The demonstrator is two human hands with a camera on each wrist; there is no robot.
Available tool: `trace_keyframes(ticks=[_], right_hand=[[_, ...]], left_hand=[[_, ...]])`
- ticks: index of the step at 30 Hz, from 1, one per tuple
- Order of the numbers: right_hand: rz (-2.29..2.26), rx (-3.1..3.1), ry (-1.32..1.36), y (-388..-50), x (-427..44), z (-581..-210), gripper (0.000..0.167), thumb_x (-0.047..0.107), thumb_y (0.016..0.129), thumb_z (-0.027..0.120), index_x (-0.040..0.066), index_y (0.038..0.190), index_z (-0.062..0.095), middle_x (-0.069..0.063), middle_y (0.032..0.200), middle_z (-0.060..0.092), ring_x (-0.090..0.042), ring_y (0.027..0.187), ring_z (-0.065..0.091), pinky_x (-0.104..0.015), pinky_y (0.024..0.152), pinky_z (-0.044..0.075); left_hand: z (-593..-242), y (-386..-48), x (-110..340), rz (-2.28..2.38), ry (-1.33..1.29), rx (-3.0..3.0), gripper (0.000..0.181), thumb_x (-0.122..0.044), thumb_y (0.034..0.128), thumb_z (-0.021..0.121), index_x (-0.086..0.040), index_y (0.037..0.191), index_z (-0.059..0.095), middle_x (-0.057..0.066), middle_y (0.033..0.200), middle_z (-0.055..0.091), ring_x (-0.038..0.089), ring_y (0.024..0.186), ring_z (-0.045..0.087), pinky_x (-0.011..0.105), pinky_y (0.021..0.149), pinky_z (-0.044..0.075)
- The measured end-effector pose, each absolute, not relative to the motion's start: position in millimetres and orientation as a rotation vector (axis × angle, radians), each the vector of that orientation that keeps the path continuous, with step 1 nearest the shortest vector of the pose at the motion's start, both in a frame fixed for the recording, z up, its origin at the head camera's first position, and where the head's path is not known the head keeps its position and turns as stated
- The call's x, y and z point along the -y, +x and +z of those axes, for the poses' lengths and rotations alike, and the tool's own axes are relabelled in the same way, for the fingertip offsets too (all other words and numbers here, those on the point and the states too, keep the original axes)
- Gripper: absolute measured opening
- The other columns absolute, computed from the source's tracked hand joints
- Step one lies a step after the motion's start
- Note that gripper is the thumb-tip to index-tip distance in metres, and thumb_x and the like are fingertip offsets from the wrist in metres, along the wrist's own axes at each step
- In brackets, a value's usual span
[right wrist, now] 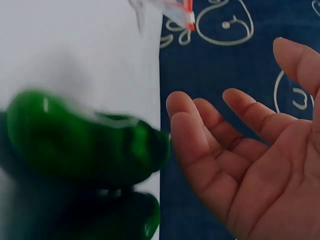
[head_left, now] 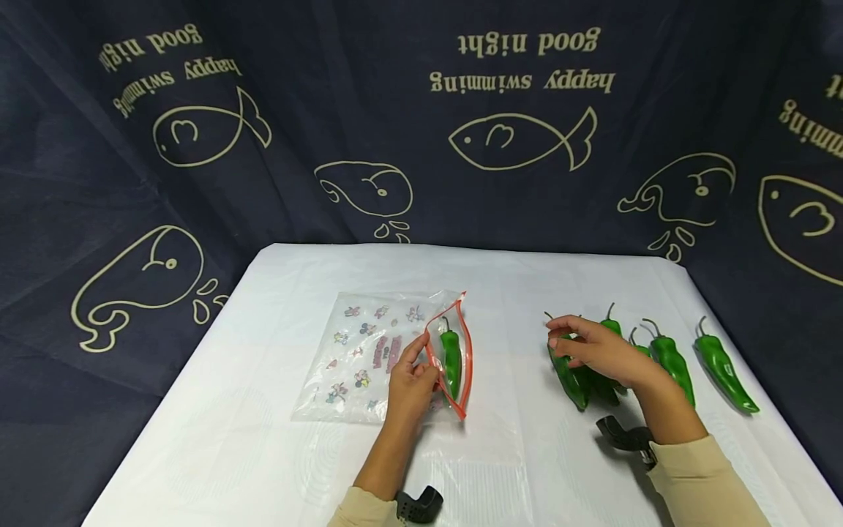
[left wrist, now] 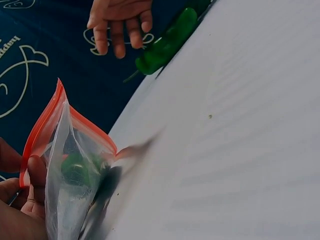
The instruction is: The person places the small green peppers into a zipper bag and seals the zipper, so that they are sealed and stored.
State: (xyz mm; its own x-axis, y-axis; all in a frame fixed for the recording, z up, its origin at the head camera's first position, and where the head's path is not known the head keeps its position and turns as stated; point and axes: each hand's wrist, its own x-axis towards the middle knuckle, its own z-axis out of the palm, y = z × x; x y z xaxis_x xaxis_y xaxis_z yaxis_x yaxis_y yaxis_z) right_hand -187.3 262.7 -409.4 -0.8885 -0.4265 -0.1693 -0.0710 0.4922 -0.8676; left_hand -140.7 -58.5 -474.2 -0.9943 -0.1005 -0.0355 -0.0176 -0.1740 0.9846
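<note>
A clear zip bag (head_left: 358, 359) with a red-orange zip edge and small printed cartoon figures lies on the white table, its mouth facing right. My left hand (head_left: 410, 384) pinches one side of the mouth, and the bag gapes there. One green pepper (head_left: 451, 359) shows inside, near the opening. My right hand (head_left: 596, 350) hovers over a group of green peppers (head_left: 571, 384) to the right. In the right wrist view the fingers of the right hand (right wrist: 250, 160) are loosely bent and hold nothing, beside a blurred green pepper (right wrist: 90, 145).
Farther right are another upright-lying green pepper (head_left: 672, 362) and one apart from the group (head_left: 724, 369), near the right edge of the white table (head_left: 263, 454). A dark blue cloth (head_left: 421, 212) with fish and whale outlines hangs behind and around the table.
</note>
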Motion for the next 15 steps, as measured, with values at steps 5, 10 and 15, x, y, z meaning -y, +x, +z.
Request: trace_keyframes(ticks=[5,10,15], right_hand=[[-1.342,-2.403,-0.42,-185.7,-275.5,-405.8,0.054,0.026,0.103,0.053,-0.008,0.143,0.04,-0.028,0.134,0.051,-0.034,0.11,0.058,-0.041,0.082,0.054],[-1.304,-2.444,-0.391,-183.5,-283.7,-403.4,0.055,0.026,0.103,0.054,-0.008,0.144,0.039,-0.028,0.135,0.049,-0.034,0.11,0.058,-0.041,0.081,0.053],[-1.248,-2.502,-0.355,-182.1,-288.2,-404.8,0.058,0.029,0.101,0.056,-0.007,0.144,0.04,-0.025,0.132,0.051,-0.031,0.105,0.058,-0.04,0.078,0.053]], left_hand=[[-474.9,-140.6,58.3,-2.365,0.136,1.98,0.067,0.011,0.0808,0.051,-0.007,0.145,0.051,-0.002,0.057,0.046,0.006,0.053,0.044,0.021,0.054,0.047],[-476.1,-141.1,57.6,-2.356,0.135,1.976,0.066,0.011,0.0808,0.051,-0.006,0.144,0.051,-0.002,0.057,0.047,0.005,0.054,0.046,0.02,0.054,0.047],[-476.6,-141.6,57.0,-2.366,0.134,1.962,0.066,0.012,0.0806,0.051,-0.006,0.144,0.051,-0.002,0.056,0.046,0.005,0.053,0.045,0.02,0.054,0.047]])
